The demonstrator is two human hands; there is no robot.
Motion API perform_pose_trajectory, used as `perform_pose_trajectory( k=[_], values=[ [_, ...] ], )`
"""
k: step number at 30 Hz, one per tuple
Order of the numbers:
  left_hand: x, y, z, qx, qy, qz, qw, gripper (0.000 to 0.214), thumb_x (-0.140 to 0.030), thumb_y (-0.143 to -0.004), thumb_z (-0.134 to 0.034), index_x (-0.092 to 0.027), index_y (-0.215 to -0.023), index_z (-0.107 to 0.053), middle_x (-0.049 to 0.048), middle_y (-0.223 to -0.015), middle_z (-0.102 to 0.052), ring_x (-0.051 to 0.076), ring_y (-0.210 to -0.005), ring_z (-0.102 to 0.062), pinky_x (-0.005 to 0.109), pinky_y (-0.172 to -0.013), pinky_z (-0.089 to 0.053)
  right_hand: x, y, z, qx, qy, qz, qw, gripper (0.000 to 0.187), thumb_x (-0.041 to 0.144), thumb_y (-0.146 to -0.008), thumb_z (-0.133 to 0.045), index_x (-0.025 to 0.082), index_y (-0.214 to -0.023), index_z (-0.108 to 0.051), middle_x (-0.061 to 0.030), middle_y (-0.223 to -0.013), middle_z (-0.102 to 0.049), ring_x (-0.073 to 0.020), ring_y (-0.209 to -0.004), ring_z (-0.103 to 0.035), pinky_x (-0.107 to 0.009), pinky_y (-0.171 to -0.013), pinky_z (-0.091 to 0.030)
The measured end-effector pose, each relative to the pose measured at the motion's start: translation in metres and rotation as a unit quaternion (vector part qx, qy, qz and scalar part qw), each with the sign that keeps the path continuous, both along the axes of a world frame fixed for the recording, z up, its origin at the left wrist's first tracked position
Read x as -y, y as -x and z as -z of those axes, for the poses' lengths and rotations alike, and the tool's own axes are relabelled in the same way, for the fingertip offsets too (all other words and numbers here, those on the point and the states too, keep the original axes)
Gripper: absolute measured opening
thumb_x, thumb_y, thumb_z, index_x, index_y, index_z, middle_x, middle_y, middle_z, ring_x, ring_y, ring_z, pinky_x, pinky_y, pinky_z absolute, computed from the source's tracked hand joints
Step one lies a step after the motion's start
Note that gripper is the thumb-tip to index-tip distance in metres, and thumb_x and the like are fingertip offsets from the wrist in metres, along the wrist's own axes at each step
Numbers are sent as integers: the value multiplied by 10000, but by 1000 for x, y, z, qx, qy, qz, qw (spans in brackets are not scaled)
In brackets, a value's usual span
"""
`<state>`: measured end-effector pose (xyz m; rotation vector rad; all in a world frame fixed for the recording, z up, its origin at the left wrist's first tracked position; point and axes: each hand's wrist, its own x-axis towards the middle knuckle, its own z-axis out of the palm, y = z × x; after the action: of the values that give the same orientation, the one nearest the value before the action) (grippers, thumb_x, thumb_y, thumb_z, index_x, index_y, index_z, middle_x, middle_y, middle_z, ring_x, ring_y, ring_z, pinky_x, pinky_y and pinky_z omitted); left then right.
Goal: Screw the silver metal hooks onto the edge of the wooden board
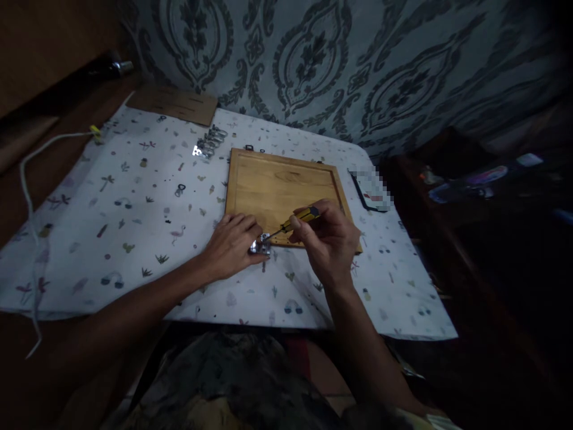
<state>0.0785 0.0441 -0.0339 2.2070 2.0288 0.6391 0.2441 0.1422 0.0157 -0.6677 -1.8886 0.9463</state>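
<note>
A shallow wooden panel (273, 185) with a raised rim lies on the table. At its near edge, toward the left corner, sits a small shiny metal latch-like fitting (261, 246). My left hand (235, 246) is closed around that fitting, holding it against the wood with thumb and fingers. In my right hand (329, 239) is a screwdriver (301, 220) with a yellow and black handle, gripped between thumb and fingers. Its shaft slants down to the left, and the tip is at the fitting. Whether a screw is under the tip is too small to tell.
Several metal fittings (211, 141) are grouped behind the panel's left side, with a small metal piece (179, 190) nearer. A phone (370, 190) lies at the right. Cardboard (174, 106) rests at the back left; a white cable (27, 197) hangs down the left side.
</note>
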Motion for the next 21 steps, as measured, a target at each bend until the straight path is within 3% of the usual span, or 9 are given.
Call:
perform_pose_trajectory(
  k=[8, 21],
  values=[
    [1, 2, 1, -13, -26, 8, 1000, 362, -502, -900, -762, -180, -1047, -685, 80, -1055, -682, 289, -1045, -612, 425, -911, -438, 2, 2, -3, 12, -4, -5, 1000, 272, 382, -875, -779, 217, -793, -579, 33, -744, -610, -98, -533, -602, -220, -463, -484],
    [0, 4, 3, -17, -28, 9, 999, 443, -540, -850, -805, -191, -1080, -659, 62, -1054, -691, 278, -1023, -638, 412, -902, -455, 2, 4, -4, -1, 5, -26, 1000, 297, 415, -889, -776, 210, -810, -577, 47, -726, -590, -89, -523, -613, -224, -474, -482]
  ],
)
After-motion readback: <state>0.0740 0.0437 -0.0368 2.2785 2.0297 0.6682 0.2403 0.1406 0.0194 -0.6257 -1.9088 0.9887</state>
